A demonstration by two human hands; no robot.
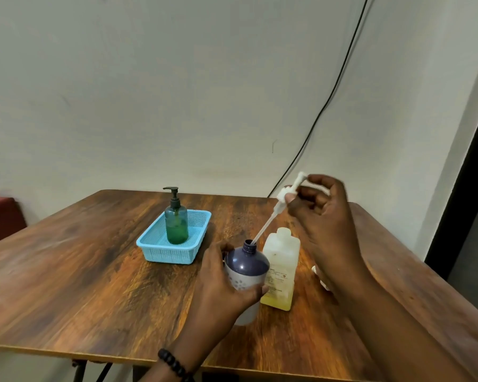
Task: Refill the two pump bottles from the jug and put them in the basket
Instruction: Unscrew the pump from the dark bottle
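My left hand (pixel 221 282) grips the purple pump bottle (pixel 246 264), which stands upright on the wooden table (pixel 94 285) with its neck open. My right hand (pixel 323 213) pinches the white pump head (pixel 286 193) up in the air, tilted; the tip of its dip tube (pixel 262 230) is at the bottle's mouth. Just right of the bottle stands the translucent jug (pixel 280 268), uncapped, with yellow liquid in its lower part. The green pump bottle (pixel 176 220), with its black pump on, stands inside the blue basket (pixel 169 255) at the back left.
A black cable (pixel 340 75) runs down the wall behind the table's far right corner. A small white object (pixel 315 270) lies partly hidden behind my right forearm. A dark red piece of furniture (pixel 0 219) sits at far left. The table's front edge is near me.
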